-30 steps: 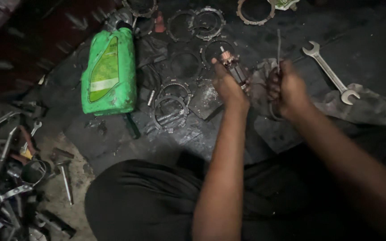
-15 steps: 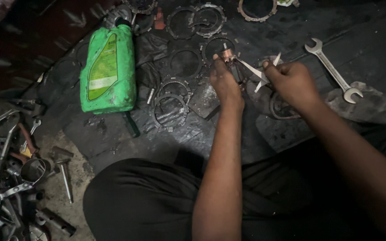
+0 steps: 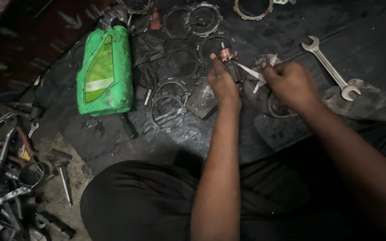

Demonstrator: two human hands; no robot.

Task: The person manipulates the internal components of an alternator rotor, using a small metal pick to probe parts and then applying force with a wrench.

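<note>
My left hand [image 3: 222,80] grips a small metal part with a copper-coloured end [image 3: 225,55], held just above the dark oily work mat [image 3: 228,138]. My right hand [image 3: 291,82] pinches a thin pale strip [image 3: 252,71] that runs from the part to my fingers. Both hands are close together, a little right of the middle of the view. Several toothed metal rings [image 3: 170,96] lie on the mat just left of my left hand.
A green oil bottle [image 3: 105,71] lies on its side at the left. An open-ended spanner [image 3: 329,68] rests at the right beside a grey rag [image 3: 367,105]. More rings [image 3: 193,18] sit at the top. A heap of hand tools [image 3: 5,169] fills the lower left.
My right hand has swung from holding the strip upright to drawing it sideways, away from the part. My left hand has kept its grip and barely shifted.
</note>
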